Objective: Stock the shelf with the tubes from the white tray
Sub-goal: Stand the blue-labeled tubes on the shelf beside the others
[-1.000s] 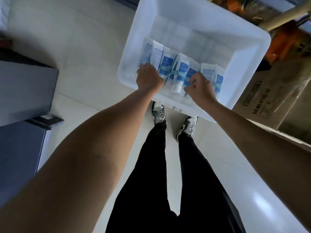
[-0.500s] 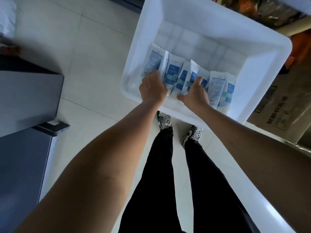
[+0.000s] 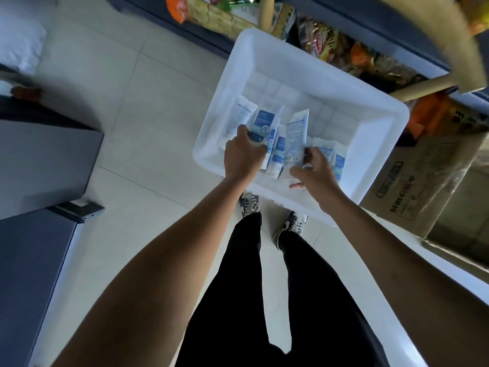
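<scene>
Tubes (image 3: 296, 133) white, blue labels, flat crimped ends.

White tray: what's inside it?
A row of white-and-blue tubes along the white tray's near side. The left hand and right hand each grip tubes; they cover the tubes' lower ends.

White-and-blue tubes (image 3: 276, 154) are bunched at the near wall of the white tray (image 3: 370, 144). One tube (image 3: 297, 136) is lifted above the rest.

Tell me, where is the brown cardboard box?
In the head view, the cardboard box sits on the floor at the right, just beside the white tray.
</scene>
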Action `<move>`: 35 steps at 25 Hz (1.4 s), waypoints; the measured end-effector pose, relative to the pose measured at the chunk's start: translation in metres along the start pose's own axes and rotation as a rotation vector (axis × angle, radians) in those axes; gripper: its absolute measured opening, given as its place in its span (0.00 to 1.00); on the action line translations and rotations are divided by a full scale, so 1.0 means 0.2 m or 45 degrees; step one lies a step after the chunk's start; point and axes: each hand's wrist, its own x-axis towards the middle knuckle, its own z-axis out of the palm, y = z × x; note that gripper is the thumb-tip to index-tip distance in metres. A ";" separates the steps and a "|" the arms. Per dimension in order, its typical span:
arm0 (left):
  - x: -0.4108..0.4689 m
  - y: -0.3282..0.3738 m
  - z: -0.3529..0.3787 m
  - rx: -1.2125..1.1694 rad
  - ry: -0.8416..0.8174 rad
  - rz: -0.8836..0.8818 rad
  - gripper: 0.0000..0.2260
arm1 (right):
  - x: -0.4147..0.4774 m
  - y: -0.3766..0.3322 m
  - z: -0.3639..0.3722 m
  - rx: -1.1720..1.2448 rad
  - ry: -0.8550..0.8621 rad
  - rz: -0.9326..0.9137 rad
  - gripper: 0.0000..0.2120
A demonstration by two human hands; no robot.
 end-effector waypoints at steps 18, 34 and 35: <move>-1.06 0.85 -1.01 -0.857 0.245 0.558 0.19 | -1.27 -1.03 -0.44 0.119 0.044 -0.893 0.25; -1.26 1.47 -1.13 -1.083 0.279 0.831 0.20 | -1.63 -1.44 -0.90 0.131 0.123 -1.202 0.12; -1.25 1.51 -1.12 -1.066 0.310 0.845 0.20 | -1.62 -1.45 -0.94 0.136 0.084 -1.215 0.13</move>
